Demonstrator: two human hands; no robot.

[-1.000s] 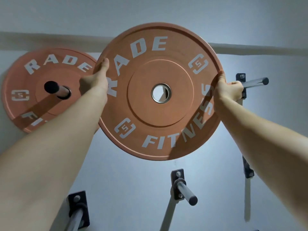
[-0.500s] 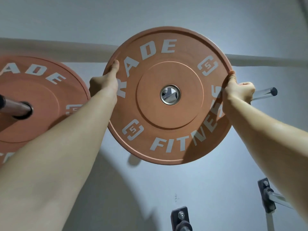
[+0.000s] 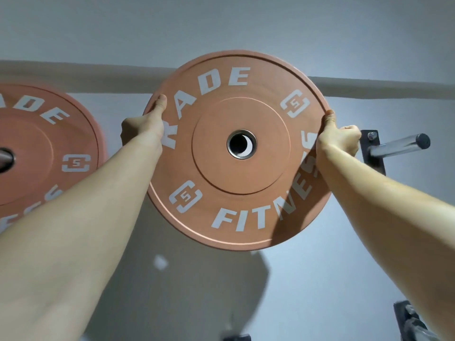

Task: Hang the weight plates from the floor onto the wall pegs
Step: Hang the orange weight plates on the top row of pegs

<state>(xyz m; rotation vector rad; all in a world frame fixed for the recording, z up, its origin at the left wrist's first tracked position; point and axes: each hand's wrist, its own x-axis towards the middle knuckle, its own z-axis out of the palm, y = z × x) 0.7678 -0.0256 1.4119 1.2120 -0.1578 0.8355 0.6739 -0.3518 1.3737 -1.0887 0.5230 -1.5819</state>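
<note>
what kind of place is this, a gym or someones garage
Most likely a gym or home gym; which one isn't clear. The left hand and right hand grip an orange bumper plate lettered FITNESS, a matching plate hangs at left, and a bare steel peg juts from the wall at right.

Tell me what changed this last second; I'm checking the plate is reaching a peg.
The held weight plate shifted right, clear of the hung weight plate. Its centre hole, earlier showing wall, now shows a dark peg end. The left hand and right hand still grip its rim.
</note>
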